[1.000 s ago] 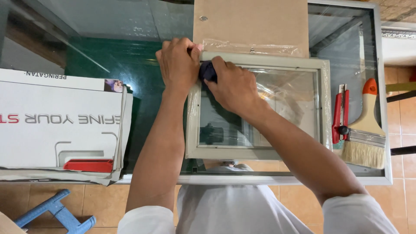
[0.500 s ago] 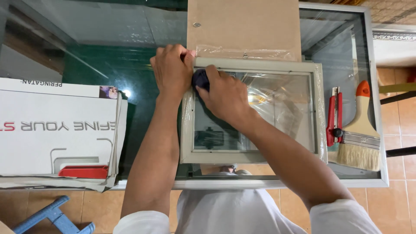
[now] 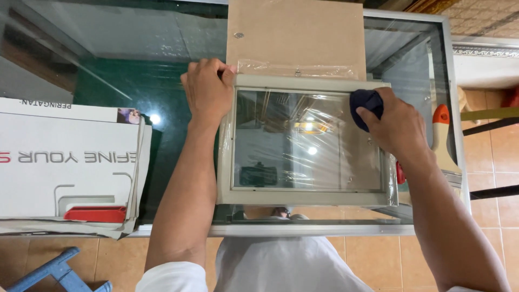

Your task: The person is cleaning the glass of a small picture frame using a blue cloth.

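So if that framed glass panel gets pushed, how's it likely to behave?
The panel is probably stiff and fragile: framed glass. It may slide easily, since it lies on a glass tabletop in plastic film. The left hand grips its corner, likely steadying it.

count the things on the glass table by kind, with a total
framed glass panel: 1
dark blue cloth: 1
brown board: 1
white cardboard box: 1
paintbrush: 1
total: 5
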